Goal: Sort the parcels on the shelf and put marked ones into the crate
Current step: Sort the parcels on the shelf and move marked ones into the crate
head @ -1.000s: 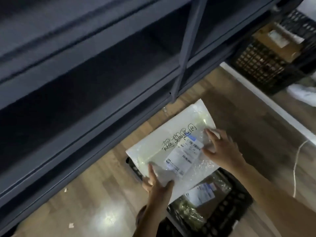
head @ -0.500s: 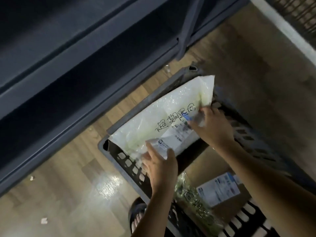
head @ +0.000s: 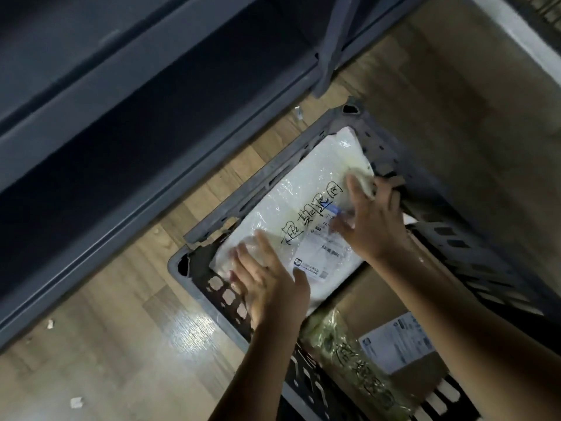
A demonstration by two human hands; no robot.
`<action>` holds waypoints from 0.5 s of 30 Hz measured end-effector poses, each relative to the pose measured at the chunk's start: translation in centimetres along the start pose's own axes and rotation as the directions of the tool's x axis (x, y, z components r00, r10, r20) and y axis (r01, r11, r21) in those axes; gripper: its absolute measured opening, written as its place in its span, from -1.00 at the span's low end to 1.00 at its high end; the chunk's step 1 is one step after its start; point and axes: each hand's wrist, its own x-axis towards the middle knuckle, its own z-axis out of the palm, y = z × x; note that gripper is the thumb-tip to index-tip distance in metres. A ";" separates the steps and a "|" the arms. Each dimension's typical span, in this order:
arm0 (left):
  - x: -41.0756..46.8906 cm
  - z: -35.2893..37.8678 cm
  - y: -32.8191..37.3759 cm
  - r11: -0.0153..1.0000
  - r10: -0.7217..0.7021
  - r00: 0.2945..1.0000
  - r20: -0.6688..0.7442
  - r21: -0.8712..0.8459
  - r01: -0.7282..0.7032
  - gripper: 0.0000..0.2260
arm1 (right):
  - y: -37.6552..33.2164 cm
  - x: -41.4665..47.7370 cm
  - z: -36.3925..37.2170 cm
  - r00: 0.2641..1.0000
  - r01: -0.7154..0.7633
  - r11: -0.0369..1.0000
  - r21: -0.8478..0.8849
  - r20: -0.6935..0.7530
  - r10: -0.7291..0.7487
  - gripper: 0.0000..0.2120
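Nearest me, a greenish marked bag [head: 349, 357] and a labelled cardboard box [head: 382, 302] already lie in the black crate [head: 273, 180]. A second ago the white bubble mailer [head: 306, 205] was held up in the air beside the shelf [head: 151, 117]. Now it is down inside the crate's far end, partly over the box, so I judge this marked parcel is all but delivered and only the letting go remains. The left hand [head: 267, 287] lies flat on its near corner, grip apart. The right hand [head: 373, 220] has its grip clamped on the far edge. The mailer lies face up, handwriting showing, its long axis running near-left to far-right along the shelf-side wall, with its narrow end at the crate's far corner.
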 end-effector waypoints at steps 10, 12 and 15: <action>4.6 0.6 -1.9 0.996 0.081 0.987 0.136 -0.052 -0.074 -0.18 | 0.0 2.2 0.9 0.937 -0.017 0.984 -0.176 0.341 0.077 -0.13; 4.1 -0.4 -2.1 0.997 0.079 0.986 0.147 -0.005 -0.080 -0.23 | -0.2 1.4 0.3 0.915 -0.049 0.978 -0.203 0.384 0.125 -0.16; 2.5 -3.3 -2.0 0.993 0.113 0.985 0.134 0.014 -0.116 -0.32 | -1.2 -1.0 -1.3 0.930 -0.034 0.972 -0.234 0.349 0.117 -0.23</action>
